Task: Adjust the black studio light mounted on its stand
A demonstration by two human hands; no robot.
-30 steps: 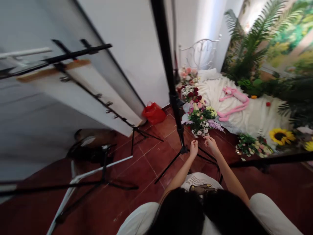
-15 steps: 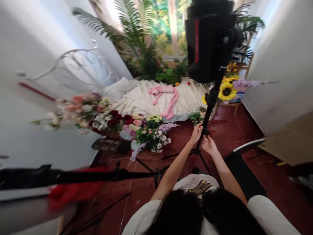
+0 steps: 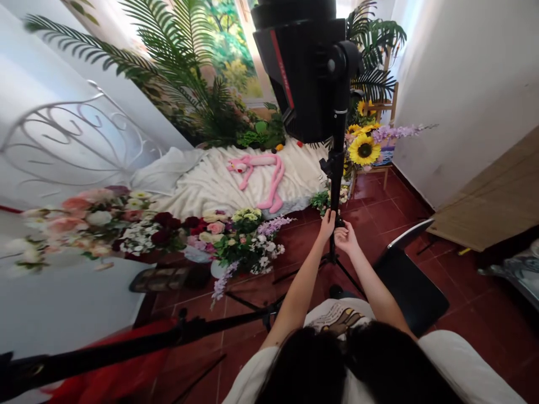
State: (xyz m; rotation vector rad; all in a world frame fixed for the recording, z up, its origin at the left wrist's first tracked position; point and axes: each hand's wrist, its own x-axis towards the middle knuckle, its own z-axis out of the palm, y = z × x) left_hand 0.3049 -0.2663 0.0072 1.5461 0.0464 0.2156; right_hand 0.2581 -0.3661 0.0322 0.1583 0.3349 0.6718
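Observation:
A black light stand rises in front of me, with a large black studio light with a red stripe on its top. My left hand is wrapped around the lower pole from its left side. On the other side, my right hand has its fingers closed at a small dark clamp knob on the pole, partly hidden by those fingers. Higher up, another knob sticks out from the pole. The stand's legs spread over the red tiled floor.
A bed with a cream blanket holds a pink plush toy. Artificial flowers line its front. A second black stand crosses the lower left. A black chair stands right, near sunflowers and a cardboard panel.
My view has turned right, so the light, stand and bed appear farther left. The pole looks more upright. Both hands stay at the same part of the pole.

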